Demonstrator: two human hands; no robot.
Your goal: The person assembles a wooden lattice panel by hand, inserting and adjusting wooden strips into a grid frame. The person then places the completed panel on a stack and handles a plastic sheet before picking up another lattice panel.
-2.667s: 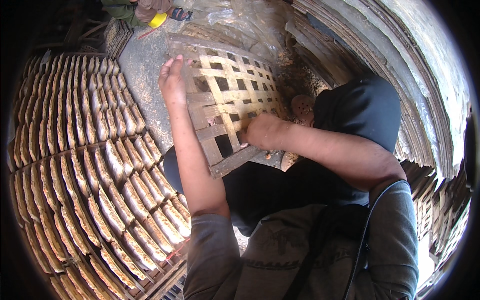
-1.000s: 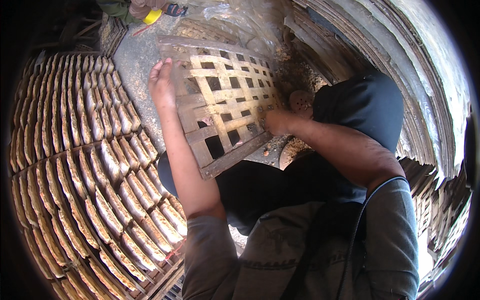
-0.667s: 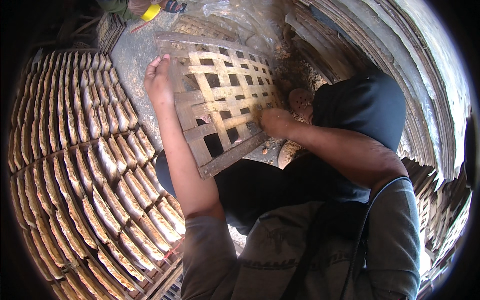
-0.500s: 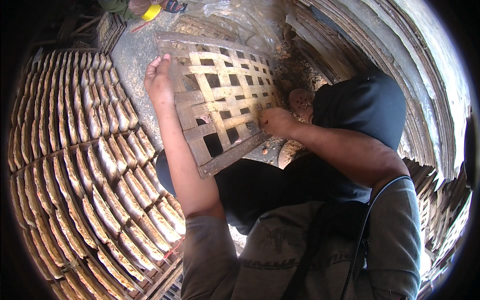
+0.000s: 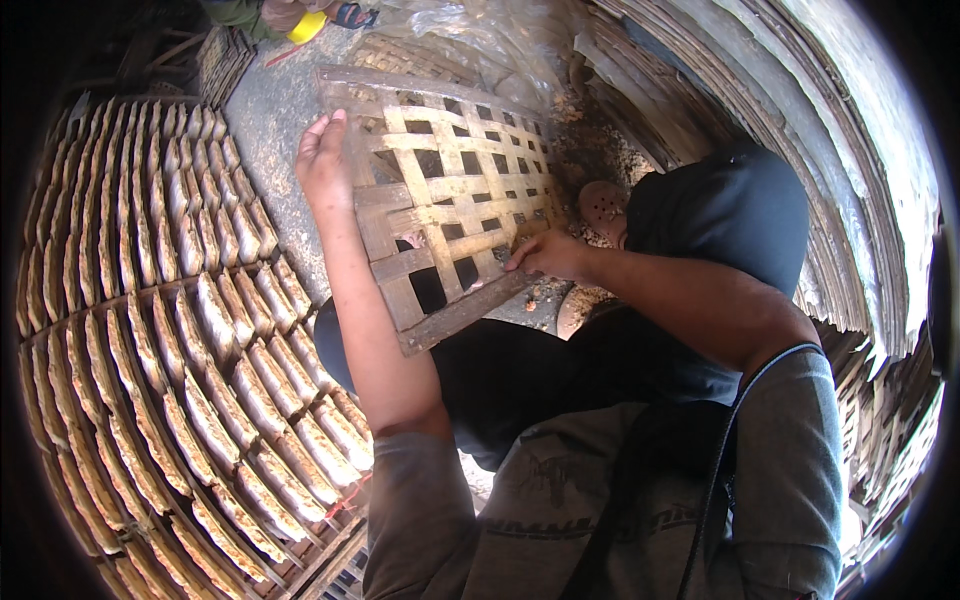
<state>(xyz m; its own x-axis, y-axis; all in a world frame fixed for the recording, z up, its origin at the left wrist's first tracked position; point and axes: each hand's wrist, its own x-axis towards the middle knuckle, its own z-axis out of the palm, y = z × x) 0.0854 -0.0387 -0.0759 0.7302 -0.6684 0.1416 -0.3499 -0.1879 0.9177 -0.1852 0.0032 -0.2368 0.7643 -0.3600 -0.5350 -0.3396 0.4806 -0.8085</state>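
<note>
One woven bamboo tray (image 5: 440, 200) with open square gaps is held tilted above the concrete floor (image 5: 265, 120); the left hand (image 5: 325, 165) closes its fingers on the tray's left edge; the right hand (image 5: 550, 255) pinches its lower right edge; to the left, one large rack (image 5: 150, 350) carries many overlapping flat cakes in rows, too many to count

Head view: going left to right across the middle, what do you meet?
Rows of flat cakes on racks → left hand → woven bamboo lattice tray → right hand → dark cloth bundle → stacked bamboo trays.
</note>
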